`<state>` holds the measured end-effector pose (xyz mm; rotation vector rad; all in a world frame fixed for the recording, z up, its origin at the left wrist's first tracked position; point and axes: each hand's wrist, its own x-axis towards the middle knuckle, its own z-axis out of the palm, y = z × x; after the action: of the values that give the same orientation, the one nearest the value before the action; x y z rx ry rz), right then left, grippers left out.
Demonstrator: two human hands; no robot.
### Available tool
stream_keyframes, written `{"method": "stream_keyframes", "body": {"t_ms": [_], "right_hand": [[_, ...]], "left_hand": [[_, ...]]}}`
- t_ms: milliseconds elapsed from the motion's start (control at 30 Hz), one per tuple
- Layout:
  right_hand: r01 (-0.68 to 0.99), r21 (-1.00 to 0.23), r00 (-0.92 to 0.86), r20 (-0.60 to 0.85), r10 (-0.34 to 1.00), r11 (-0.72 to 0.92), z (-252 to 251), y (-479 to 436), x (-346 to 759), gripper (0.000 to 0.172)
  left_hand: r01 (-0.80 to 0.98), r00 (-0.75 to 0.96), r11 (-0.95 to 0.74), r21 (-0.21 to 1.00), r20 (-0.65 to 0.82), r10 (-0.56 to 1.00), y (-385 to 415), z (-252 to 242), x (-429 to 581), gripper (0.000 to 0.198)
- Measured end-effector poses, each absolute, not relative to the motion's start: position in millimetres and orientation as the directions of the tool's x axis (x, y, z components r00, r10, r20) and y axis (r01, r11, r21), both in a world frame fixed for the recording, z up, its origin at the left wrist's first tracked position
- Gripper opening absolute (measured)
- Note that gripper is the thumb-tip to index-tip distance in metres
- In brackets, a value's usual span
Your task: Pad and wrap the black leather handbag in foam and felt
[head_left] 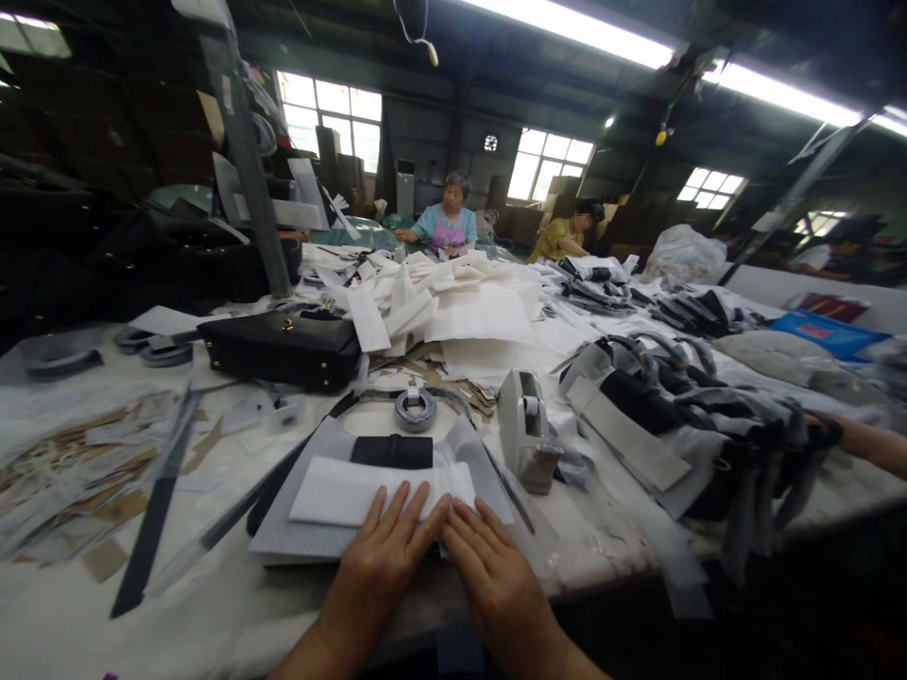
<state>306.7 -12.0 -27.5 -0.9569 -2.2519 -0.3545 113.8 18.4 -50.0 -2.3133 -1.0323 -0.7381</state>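
Observation:
A black handbag (392,452) lies flat in front of me, partly covered by a translucent wrapping sheet (312,543). Across it rests a folded strip of white foam padding (330,491). My left hand (386,548) presses on the padding with its fingers stretched out. Beside it my right hand (488,557) lies flat on the padding's right end, its index finger meeting the left one. At the bag's far side sits a wrapped ring-shaped coil (415,410), with the dark strap or handle curving around it. The bag's near edge is mostly hidden by my hands.
A tape dispenser (528,430) stands right of the bag. Wrapped handbags (658,416) are lined up further right, with another person's arm (875,444) at them. A black handbag (283,351) and a white sheet pile (482,312) lie beyond. Two people sit across the table.

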Motion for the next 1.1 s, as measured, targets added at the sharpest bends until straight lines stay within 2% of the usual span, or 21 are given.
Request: {"method": "stream_keyframes", "body": {"t_ms": [100, 300, 467, 533, 733, 867, 1100], "right_hand": [[0.731, -0.033, -0.509, 0.639, 0.577, 0.682, -32, -21, 306, 0.045], [0.671, -0.122, -0.468, 0.695, 0.546, 0.731, -40, -53, 332, 0.036], [0.779, -0.049, -0.503, 0.547, 0.669, 0.626, -71, -73, 351, 0.059], [0.773, -0.058, -0.525, 0.5, 0.689, 0.632, -79, -74, 348, 0.063], [0.635, -0.146, -0.514, 0.654, 0.556, 0.759, -78, -58, 330, 0.041], [0.571, -0.193, -0.474, 0.716, 0.512, 0.798, -71, -54, 326, 0.029], [0.577, -0.168, -0.504, 0.697, 0.51, 0.8, -72, -71, 333, 0.032]], "left_hand": [[0.744, 0.619, -0.619, -0.252, 0.609, 0.496, 16, -42, 112, 0.047], [0.716, 0.66, -0.646, -0.265, 0.557, 0.504, 17, -39, 109, 0.046], [0.704, 0.689, -0.64, -0.307, 0.515, 0.51, 17, -40, 109, 0.049], [0.706, 0.689, -0.638, -0.306, 0.506, 0.52, 17, -39, 109, 0.049], [0.703, 0.696, -0.65, -0.29, 0.472, 0.541, 16, -37, 109, 0.049], [0.711, 0.685, -0.648, -0.273, 0.477, 0.551, 16, -36, 110, 0.05], [0.715, 0.683, -0.638, -0.287, 0.484, 0.547, 14, -35, 110, 0.05]]}}
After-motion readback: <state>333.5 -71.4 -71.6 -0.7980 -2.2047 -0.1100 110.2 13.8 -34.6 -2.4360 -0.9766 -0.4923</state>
